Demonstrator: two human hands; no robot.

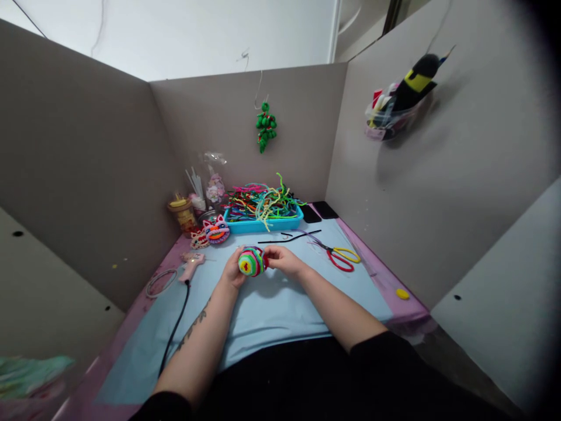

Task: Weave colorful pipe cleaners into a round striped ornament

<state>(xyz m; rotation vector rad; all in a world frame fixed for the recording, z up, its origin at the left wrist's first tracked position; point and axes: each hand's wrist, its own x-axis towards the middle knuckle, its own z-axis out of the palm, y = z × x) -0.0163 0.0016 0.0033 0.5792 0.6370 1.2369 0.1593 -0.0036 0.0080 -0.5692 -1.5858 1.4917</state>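
Observation:
A round ball of coiled, many-coloured fuzzy stems, with a yellow and red centre, is held above the blue cloth. My left hand grips it from the left side, its fingers partly hidden behind the ball. On the right side, my right hand pinches the ball's dark red edge between thumb and fingers. Beyond the hands, black stems lie on the cloth. To the right are scissors with one red and one yellow handle.
A blue tray heaped with coloured stems stands at the back. At left are a pink glue gun with a black cord, woven animal faces and a cup. Two black phones lie back right; a yellow disc is far right.

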